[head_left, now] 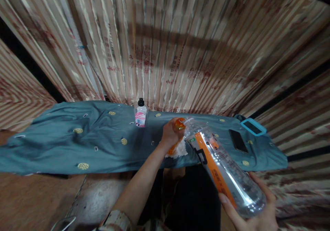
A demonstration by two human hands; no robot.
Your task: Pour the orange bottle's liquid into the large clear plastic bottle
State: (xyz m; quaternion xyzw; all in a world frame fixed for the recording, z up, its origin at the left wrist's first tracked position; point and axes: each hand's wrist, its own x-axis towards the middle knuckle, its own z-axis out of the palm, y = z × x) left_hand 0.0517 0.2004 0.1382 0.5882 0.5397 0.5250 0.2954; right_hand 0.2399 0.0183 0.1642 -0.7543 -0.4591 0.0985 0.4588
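My left hand (170, 135) is wrapped round an orange translucent container (180, 123), probably a bottle, whose lower part shows below the fingers. White crumpled tissue-like material (182, 150) lies at its base. In my right hand (257, 208) is a large clear plastic bottle (238, 176) with an orange and grey label, gripped near its bottom end. This bottle is tilted, its neck pointing up and left to the top of the orange container. Whether the two mouths touch is hard to make out, as is any liquid inside.
A small bottle with a black cap and pink label (140, 114) stands at the back of the cloth-covered table (103, 155). To the right lie a dark phone (238, 141) and a light-blue framed device (253, 126). A striped curtain (165, 52) hangs directly behind.
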